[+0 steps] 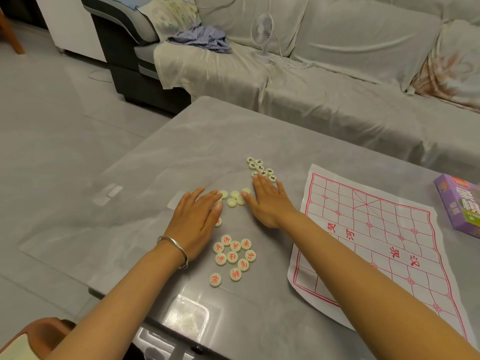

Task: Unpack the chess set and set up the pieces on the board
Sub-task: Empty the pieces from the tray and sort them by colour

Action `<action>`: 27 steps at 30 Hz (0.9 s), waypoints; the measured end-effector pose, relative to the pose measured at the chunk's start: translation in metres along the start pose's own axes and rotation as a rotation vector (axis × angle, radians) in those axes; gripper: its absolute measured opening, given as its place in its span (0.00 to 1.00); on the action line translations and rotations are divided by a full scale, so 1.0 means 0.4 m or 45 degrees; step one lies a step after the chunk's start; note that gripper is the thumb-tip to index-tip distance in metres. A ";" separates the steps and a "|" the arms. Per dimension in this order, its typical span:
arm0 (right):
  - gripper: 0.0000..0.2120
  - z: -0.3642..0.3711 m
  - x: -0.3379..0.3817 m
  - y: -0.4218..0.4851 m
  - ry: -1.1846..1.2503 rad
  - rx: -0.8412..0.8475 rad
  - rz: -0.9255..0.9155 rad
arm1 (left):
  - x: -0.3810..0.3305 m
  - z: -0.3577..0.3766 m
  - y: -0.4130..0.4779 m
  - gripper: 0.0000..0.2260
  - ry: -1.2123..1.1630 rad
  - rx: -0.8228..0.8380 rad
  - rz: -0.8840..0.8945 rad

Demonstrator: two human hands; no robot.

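Observation:
Round cream chess pieces lie in three loose groups on the grey table (145,178). Red-lettered pieces (232,257) sit nearest me, black-lettered pieces (259,167) farther back, and several blank-side-up pieces (235,198) between my hands. My left hand (196,216) lies flat with straight fingers, its fingertips at the left of the blank pieces and its palm partly over one red piece (218,222). My right hand (270,201) lies flat too, fingertips touching the black-lettered group. The paper board (376,245) with red lines is spread out to the right, with no pieces on it.
A purple chess box (461,209) stands at the table's right edge. A clear plastic lid or tray (187,317) lies near the front edge. Behind the table is a covered sofa with a small white fan (263,35) on it.

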State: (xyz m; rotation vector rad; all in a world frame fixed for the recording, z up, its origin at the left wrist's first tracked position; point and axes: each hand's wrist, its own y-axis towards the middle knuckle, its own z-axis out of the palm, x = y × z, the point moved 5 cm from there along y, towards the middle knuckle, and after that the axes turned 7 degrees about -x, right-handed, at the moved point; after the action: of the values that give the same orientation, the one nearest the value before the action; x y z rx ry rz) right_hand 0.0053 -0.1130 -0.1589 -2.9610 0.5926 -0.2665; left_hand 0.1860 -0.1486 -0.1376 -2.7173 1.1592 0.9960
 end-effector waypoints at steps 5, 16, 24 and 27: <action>0.29 -0.024 -0.012 0.006 0.198 -0.157 -0.076 | 0.009 0.022 -0.001 0.31 0.090 0.125 0.018; 0.19 -0.031 -0.038 -0.127 0.579 -0.418 -0.133 | -0.018 0.042 -0.007 0.24 -0.017 0.249 0.131; 0.15 -0.041 -0.001 -0.056 0.654 -0.434 -0.188 | 0.000 0.037 0.047 0.19 -0.119 0.033 -0.050; 0.13 -0.036 0.001 -0.065 0.679 -0.416 -0.207 | -0.011 0.053 0.056 0.18 -0.112 0.045 -0.034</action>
State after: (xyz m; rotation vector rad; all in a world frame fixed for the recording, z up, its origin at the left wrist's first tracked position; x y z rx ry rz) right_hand 0.0123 -0.0903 -0.1410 -3.2554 0.4762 -1.0963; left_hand 0.1572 -0.1566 -0.1472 -2.6265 1.1121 1.0691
